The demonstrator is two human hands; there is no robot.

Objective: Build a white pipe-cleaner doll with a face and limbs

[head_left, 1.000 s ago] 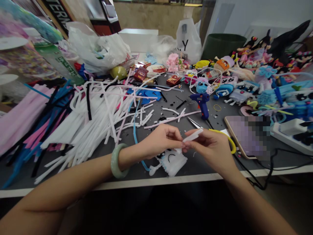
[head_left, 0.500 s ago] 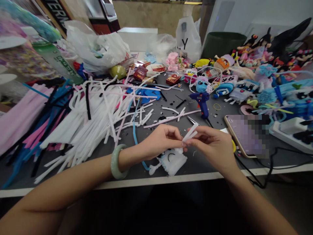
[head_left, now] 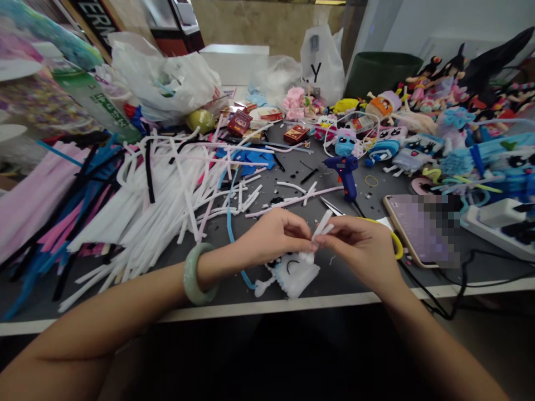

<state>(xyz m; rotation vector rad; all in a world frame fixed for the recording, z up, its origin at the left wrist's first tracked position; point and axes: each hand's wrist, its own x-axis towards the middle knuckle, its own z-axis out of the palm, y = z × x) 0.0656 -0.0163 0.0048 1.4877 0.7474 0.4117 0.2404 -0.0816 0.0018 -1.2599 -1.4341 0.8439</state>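
Between my fingertips is a short, folded white pipe cleaner [head_left: 321, 224], its two ends sticking up side by side. My left hand [head_left: 278, 236] pinches it from the left, thumb against forefinger. From the other side my right hand [head_left: 363, 245] grips the same piece with thumb and fingers. Just below the hands, a white fuzzy pipe-cleaner figure [head_left: 297, 275] with a dark curved line on it lies at the table's front edge, partly covered by my left hand. Behind my right hand are scissors [head_left: 396, 245] with yellow handles, largely hidden.
A blue glue gun [head_left: 343, 174] stands beyond my hands. Piles of white pipe cleaners [head_left: 154, 206] spread at left. A phone [head_left: 412, 231] and a white power strip [head_left: 497, 225] with cables lie at right. Finished fuzzy dolls [head_left: 418, 153] crowd the back right.
The folded white pipe cleaner has tilted slightly and its ends sit a little closer together. My right hand has shifted a little, showing more of the yellow scissors handle.
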